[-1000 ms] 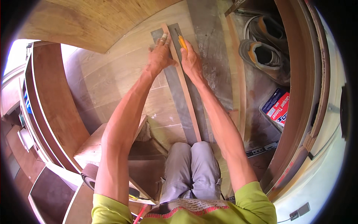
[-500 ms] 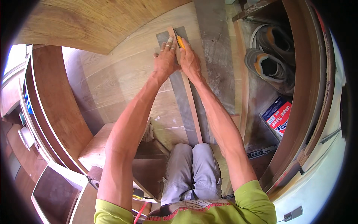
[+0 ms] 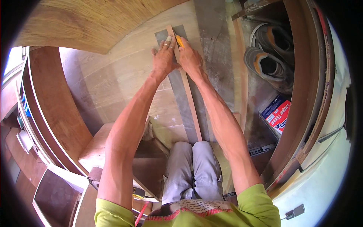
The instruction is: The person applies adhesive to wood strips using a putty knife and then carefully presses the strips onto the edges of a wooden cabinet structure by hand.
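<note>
A long narrow wooden strip point(image 3: 192, 109) lies lengthwise over a grey laminate sheet point(image 3: 177, 89) on the floor in front of my knees. My left hand point(image 3: 163, 60) presses on the strip near its far end, fingers stretched out, with tape or bandage on some fingertips. My right hand point(image 3: 190, 58) is closed round a yellow utility knife point(image 3: 179, 40) just to the right of the strip's far end. The knife's tip sits beside the strip's edge; whether it touches the sheet I cannot tell.
A plywood panel point(image 3: 87, 19) is at top left, wooden shelving point(image 3: 56, 94) and boxes point(image 3: 53, 196) at left. Boots point(image 3: 266, 64), a red and blue can point(image 3: 275, 113) and a metal slide rail point(image 3: 261, 150) lie right, beside a curved wooden edge. A tape roll point(image 3: 94, 176) is by my left arm.
My right hand has shifted slightly toward the strip and the left hand, bringing the knife's tip against the strip's edge near its far end. My left hand still presses there.
</note>
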Demonstrator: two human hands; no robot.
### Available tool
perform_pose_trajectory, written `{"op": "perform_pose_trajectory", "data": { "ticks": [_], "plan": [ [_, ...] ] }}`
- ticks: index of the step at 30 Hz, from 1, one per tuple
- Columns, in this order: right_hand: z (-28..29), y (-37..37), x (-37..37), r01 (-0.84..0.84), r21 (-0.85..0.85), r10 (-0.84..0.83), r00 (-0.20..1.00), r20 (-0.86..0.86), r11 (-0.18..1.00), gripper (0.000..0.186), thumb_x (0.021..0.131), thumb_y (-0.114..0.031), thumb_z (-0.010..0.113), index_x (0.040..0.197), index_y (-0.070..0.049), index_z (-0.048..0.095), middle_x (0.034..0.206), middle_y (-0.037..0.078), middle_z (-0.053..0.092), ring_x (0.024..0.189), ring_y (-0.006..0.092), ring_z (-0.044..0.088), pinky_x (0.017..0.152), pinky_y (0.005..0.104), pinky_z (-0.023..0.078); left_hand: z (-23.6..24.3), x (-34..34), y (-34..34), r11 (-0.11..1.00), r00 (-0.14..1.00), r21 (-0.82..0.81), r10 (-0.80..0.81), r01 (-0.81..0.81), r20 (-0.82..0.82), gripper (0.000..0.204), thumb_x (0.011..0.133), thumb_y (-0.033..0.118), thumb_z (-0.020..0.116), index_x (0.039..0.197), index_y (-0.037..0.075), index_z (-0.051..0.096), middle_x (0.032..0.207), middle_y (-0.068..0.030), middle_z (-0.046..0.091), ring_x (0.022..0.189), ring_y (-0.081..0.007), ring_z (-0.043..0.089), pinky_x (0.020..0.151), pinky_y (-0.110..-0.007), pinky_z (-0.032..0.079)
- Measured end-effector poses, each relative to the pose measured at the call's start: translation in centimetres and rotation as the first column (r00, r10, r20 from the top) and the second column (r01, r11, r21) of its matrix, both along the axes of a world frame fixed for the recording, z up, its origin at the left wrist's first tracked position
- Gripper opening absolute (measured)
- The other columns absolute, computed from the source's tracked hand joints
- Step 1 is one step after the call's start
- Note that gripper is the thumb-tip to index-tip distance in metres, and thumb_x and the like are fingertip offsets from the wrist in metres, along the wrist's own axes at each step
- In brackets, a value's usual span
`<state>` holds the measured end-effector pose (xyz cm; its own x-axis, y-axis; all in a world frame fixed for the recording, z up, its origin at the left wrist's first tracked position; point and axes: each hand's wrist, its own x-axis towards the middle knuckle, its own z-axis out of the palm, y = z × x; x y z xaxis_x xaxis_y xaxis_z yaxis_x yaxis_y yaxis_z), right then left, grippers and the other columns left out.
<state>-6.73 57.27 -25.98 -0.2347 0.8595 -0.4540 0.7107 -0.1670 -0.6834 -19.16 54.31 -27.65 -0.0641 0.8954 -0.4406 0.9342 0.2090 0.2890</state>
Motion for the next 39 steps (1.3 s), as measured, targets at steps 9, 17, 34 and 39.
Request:
{"op": "perform_pose_trajectory", "data": {
  "ticks": [9, 17, 34, 39],
  "plan": [
    [2.3, -9.5, 5.5, -0.033, -0.135, 0.046, 0.995, 0.091, 0.990, 0.046, 0.100, -0.020, 0.049, 0.144, -0.012, 0.043, 0.102, 0.029, 0.067, 0.095, 0.0480, 0.064, 0.079, 0.0536, 0.050, 0.1, -0.3, -0.1, 1.000, 1.000, 0.000, -0.003, 0.003, 0.001, 0.128, 0.054, 0.028, 0.094, 0.158, 0.021, 0.020, 0.165, 0.0023, 0.018, 0.149, -0.0278, 0.025, 0.114, -0.067, 0.026],
    [1.1, -11.5, 7.3, 0.105, 0.071, -0.099, 0.992, -0.084, 0.992, 0.047, 0.100, -0.022, 0.049, 0.146, -0.012, 0.042, 0.097, 0.027, 0.068, 0.090, 0.0450, 0.066, 0.076, 0.0505, 0.052, 0.6, 0.5, 0.4, 0.998, 1.000, -0.059, 0.000, 0.000, -0.005, 0.128, 0.055, 0.026, 0.094, 0.158, 0.022, 0.018, 0.165, 0.0029, 0.016, 0.149, -0.0278, 0.025, 0.112, -0.068, 0.028],
    [0.1, 1.3, -0.9, -0.063, -0.023, 0.064, 0.996, 0.068, 0.998, 0.050, 0.100, -0.026, 0.043, 0.148, -0.013, 0.038, 0.105, 0.026, 0.069, 0.099, 0.0459, 0.066, 0.088, 0.0544, 0.050, 0.3, 0.2, 0.2, 0.999, 0.999, -0.038, 0.026, -0.025, 0.031, 0.129, 0.054, 0.024, 0.094, 0.158, 0.021, 0.017, 0.164, 0.0022, 0.018, 0.149, -0.0271, 0.025, 0.105, -0.069, 0.038],
    [0.5, 2.0, -1.3, -0.079, -0.024, 0.081, 0.993, 0.088, 0.997, 0.051, 0.097, -0.021, 0.047, 0.147, -0.014, 0.042, 0.112, 0.025, 0.067, 0.103, 0.0450, 0.064, 0.088, 0.0524, 0.050, 0.4, 0.0, 0.0, 0.999, 0.998, -0.033, 0.043, -0.042, 0.048, 0.128, 0.054, 0.022, 0.094, 0.157, 0.021, 0.018, 0.164, 0.0022, 0.020, 0.148, -0.0275, 0.025, 0.105, -0.069, 0.038]
  ]
}}
